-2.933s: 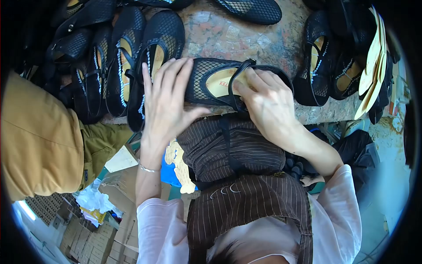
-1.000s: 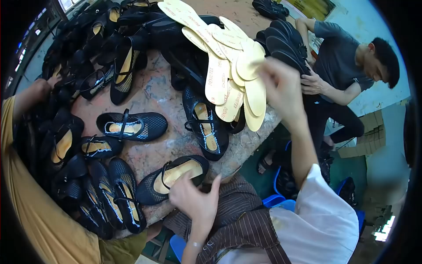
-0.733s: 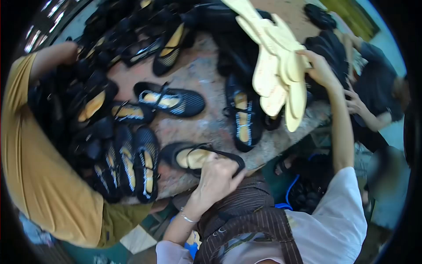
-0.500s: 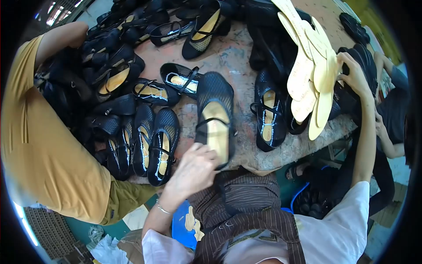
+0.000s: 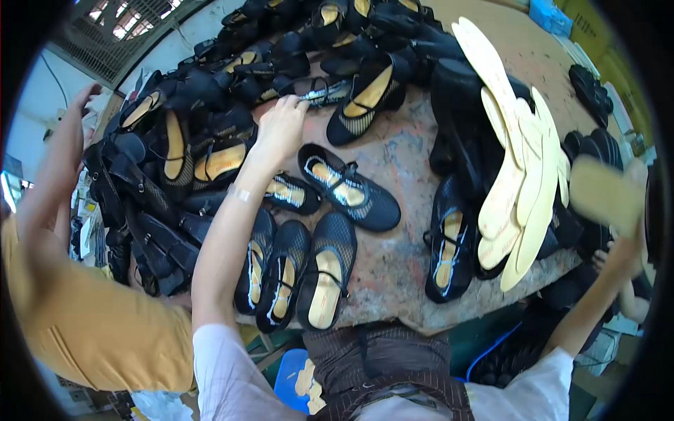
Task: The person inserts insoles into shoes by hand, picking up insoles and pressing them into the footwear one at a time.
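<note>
My left hand [image 5: 281,126] reaches to the far side of the table, its fingers closed on the near end of a black mesh shoe [image 5: 326,93]. At the right edge, my right hand [image 5: 634,228] grips a pale yellow insole [image 5: 605,193], blurred by motion. Beside it a fanned stack of insoles [image 5: 523,175] rests on black shoes. A mesh shoe with a yellow insole in it [image 5: 326,274] stands at the table's front, next to another strap shoe [image 5: 282,281] with pale blue-white lines inside. Another such shoe [image 5: 351,188] lies slanted behind them.
A heap of black shoes [image 5: 168,231] covers the left and back of the table [image 5: 393,281]. One strap shoe [image 5: 449,242] stands at the right. A person in a yellow shirt [image 5: 105,330] is at my left; another person's hand shows at right. A blue container [image 5: 291,379] is below.
My left hand has let go of the shoe with the insole, now in the front row, and moved to a farther shoe. My right hand has moved right and down with an insole.
</note>
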